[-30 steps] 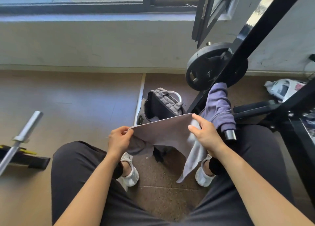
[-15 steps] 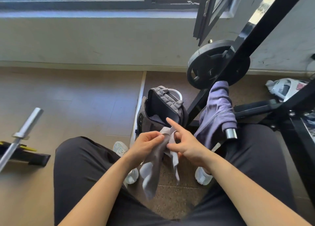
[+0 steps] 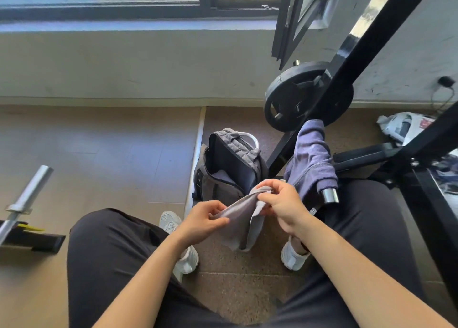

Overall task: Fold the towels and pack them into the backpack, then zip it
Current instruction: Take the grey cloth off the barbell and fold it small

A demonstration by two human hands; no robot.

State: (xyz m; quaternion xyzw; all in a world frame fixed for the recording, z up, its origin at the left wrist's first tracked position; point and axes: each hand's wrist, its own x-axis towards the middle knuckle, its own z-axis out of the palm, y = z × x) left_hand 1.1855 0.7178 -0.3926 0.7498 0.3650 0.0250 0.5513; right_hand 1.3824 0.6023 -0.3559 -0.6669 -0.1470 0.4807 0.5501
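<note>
We are sitting with the grey towel [image 3: 244, 218] held up between our knees, above the floor [image 3: 99, 154] and just in front of the open backpack [image 3: 230, 169], which is standing upright with its mouth gaping toward us. Our left hand [image 3: 204, 222] is pinching the towel's lower edge between thumb and fingers [image 3: 218, 205]. Our right hand [image 3: 283, 204] is curling round the bunched upper end, close to the backpack's rim. The towel is hanging as a narrow doubled strip, its loose tail dangling below both hands and touching nothing.

The fold looks only half made to us, so this is what we are aiming for:
- Pulling the strip taut between the two pinches, so the layers lie flat rather than bunched.
- Matching the edges before doubling the tail up.
- Making a bundle narrower than the opening, so it slides in without catching the zip.

A pale fold of cloth is already showing at the backpack's bottom, so we are planning to lay this one flat on top. A purple cloth [image 3: 309, 164] is draped over a bar just beside our right hand. We cannot tell whether it is a towel.
</note>
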